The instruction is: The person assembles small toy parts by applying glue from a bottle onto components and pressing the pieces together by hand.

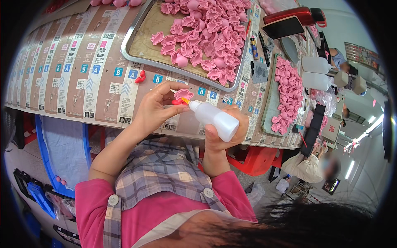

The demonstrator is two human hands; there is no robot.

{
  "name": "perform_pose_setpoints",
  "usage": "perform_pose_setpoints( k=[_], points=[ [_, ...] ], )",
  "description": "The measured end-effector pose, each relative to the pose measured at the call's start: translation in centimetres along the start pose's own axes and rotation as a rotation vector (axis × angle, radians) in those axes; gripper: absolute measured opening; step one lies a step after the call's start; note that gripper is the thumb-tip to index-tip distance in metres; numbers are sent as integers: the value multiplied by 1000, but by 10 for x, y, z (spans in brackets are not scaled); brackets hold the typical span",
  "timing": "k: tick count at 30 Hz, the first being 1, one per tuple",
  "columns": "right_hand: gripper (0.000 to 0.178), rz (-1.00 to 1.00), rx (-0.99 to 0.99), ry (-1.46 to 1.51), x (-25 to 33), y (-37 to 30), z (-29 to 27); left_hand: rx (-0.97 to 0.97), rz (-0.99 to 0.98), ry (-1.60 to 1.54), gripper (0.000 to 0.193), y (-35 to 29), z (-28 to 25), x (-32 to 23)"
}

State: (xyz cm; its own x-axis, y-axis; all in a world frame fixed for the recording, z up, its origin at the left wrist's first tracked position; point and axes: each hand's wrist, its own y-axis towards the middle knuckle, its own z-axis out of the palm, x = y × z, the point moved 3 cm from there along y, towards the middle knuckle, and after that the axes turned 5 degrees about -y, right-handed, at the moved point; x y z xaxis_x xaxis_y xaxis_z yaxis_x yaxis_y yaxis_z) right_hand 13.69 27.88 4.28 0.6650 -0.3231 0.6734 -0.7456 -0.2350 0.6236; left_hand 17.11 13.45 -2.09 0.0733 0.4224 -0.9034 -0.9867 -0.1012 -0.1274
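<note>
My left hand pinches a small hollow pink piece, its open side showing. A little red piece is at the fingertips just under it. My right hand is wrapped round a white squeeze bottle, tilted so its narrow yellowish tip meets or nearly meets the pink piece. Exact contact is too small to tell. On the table near my left hand lies another small red piece. Beyond both hands stands a metal tray heaped with similar pink pieces.
A second tray of pink pieces stands to the right. Around it are a marker pen, a dark phone-like slab, and white bottles. Red stools are under the printed-cardboard table edge; a blue crate sits lower left. Other people are at far right.
</note>
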Motion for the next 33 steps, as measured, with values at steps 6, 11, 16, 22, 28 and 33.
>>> perform_pose_setpoints(
  k=[6, 11, 16, 22, 28, 33],
  points=[
    [38, -70, -51, 71, 4, 7, 2, -4, 7, 15, 40, 0, 1, -2],
    [38, -84, -23, 56, 4, 8, 1, 41, -61, 41, 42, 0, 1, -2],
    [40, -78, -31, 45, 2, 7, 2, -2, 20, 9, 40, 1, 1, -2],
    [53, -54, 15, -32, 2, 2, -1, 0, 4, -27, 39, 0, 0, -2],
    [51, -75, 54, -43, 1, 1, -1, 3, -23, -35, 39, 1, -1, 0],
    [44, -73, -73, 91, 0, 3, -4, 0, -35, -49, 40, 0, -1, -2]
  ],
)
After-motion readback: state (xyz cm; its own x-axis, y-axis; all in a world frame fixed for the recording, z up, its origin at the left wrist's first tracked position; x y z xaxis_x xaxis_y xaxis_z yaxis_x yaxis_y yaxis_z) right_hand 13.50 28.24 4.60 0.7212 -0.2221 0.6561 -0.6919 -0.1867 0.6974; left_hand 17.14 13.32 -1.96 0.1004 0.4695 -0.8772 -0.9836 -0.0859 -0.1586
